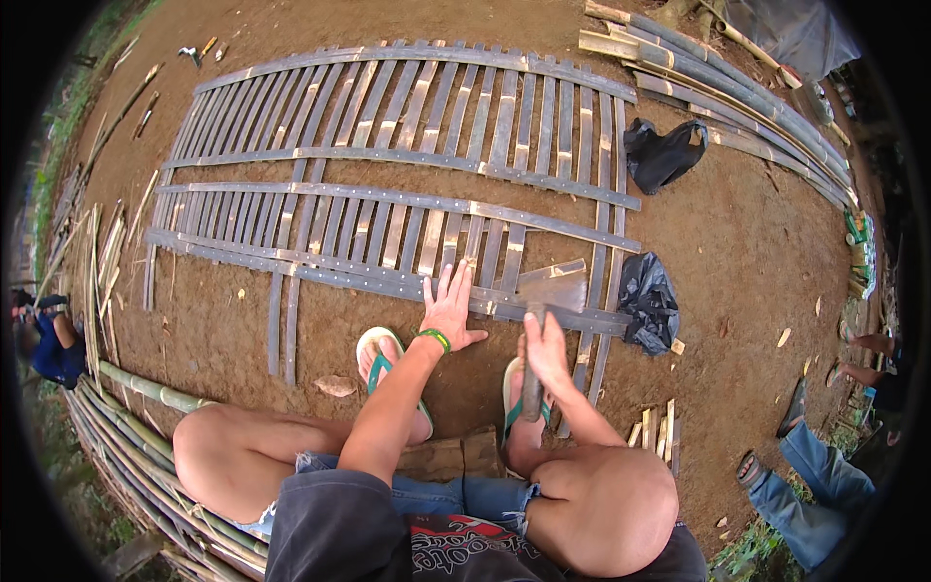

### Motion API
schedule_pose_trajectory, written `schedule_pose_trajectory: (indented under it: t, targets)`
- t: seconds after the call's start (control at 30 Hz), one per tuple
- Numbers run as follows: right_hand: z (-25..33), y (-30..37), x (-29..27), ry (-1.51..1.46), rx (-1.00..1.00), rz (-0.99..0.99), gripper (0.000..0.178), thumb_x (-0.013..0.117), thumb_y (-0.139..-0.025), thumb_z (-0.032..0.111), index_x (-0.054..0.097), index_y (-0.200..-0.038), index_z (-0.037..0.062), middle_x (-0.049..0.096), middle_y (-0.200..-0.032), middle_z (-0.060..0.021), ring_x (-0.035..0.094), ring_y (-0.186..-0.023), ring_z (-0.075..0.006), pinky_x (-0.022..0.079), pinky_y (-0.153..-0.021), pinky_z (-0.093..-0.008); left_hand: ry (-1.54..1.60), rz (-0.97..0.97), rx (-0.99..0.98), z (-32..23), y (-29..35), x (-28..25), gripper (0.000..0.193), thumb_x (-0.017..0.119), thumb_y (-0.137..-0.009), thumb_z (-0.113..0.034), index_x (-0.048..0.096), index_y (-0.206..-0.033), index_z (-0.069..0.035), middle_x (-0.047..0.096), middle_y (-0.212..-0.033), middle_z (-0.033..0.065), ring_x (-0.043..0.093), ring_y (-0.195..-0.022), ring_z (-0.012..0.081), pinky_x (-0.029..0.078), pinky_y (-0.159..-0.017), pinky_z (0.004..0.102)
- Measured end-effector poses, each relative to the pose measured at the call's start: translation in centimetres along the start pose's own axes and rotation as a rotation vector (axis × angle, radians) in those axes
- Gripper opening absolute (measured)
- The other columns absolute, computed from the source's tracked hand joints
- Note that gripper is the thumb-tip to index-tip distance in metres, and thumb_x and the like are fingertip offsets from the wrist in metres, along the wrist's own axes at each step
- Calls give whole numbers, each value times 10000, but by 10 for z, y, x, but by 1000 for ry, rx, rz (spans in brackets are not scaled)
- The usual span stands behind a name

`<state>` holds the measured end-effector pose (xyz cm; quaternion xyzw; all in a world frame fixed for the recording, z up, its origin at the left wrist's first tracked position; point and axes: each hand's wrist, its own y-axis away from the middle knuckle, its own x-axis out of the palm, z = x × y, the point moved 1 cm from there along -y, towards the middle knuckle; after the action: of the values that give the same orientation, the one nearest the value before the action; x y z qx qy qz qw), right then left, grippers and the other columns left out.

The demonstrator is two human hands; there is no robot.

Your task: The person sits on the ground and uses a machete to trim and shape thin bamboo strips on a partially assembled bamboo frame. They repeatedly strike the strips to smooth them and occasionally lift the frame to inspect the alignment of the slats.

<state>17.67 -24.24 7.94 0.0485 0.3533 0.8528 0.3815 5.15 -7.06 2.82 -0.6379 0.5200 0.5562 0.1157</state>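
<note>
A bamboo slat panel (388, 276) lies on the dirt in front of my feet, with dark strips crossed by long rails dotted with nail heads. My left hand (447, 308), with a green and yellow band at the wrist, rests on the panel's near rail, fingers spread. My right hand (546, 354) grips the handle of a hatchet-like tool (560, 289). Its broad, slightly blurred blade is over the near rail's right part, and the handle's end points back toward my right foot. Whether the blade touches the rail I cannot tell.
A second slat panel (427, 116) lies beyond. Two black plastic bags (652, 303) sit at the right ends. Bamboo poles (737, 92) are stacked far right, with more poles (145, 427) at left. Other people's legs (805, 485) show at right; a person in blue (56, 349) is far left.
</note>
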Motion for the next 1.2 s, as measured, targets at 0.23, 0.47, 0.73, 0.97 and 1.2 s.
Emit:
schedule_pose_trajectory:
  t: [0.23, 0.47, 0.73, 0.97, 1.2]
  targets:
    - [32, 20, -30, 570, -768, -29, 280, 641, -1020, 239, 604, -1081, -32, 694, -814, -272, 704, -721, -462, 580, -640, -512, -41, -5, -32, 3, 7, 3, 1416, 893, -658, -608, 89, -1673, -33, 64, -1760, 129, 73, -1618, 379, 66, -1262, 680]
    - [22, -17, -16, 897, -553, 168, 347, 597, -1041, 284, 488, -1211, 2, 696, -808, -310, 686, -728, -528, 567, -627, -607, -41, 9, -5, 2, 6, 5, 1436, 875, -648, -648, 87, -1671, -19, 57, -1762, 135, 67, -1616, 393, 65, -1253, 691]
    - [0, -30, -23, 904, -468, 117, 401, 571, -1051, 361, 510, -1243, 14, 703, -807, -307, 689, -761, -535, 561, -659, -632, -25, 40, -12, -7, 4, -4, 1417, 892, -650, -616, 99, -1675, -43, 75, -1762, 115, 77, -1620, 367, 80, -1267, 674]
    - [-4, -25, -16, 982, -367, 122, 402, 554, -1054, 353, 543, -1247, 0, 700, -795, -309, 690, -775, -537, 568, -701, -615, -20, -30, 7, 0, 6, 2, 1416, 883, -641, -627, 107, -1673, -46, 61, -1764, 127, 63, -1617, 389, 61, -1252, 699]
    - [-5, -32, -14, 1017, -478, 146, 398, 555, -1056, 341, 566, -1210, -26, 681, -725, -299, 684, -701, -529, 568, -653, -606, -95, -43, 4, 1, 1, 1, 1433, 841, -654, -697, 81, -1676, -41, 53, -1762, 141, 43, -1619, 385, 59, -1259, 680]
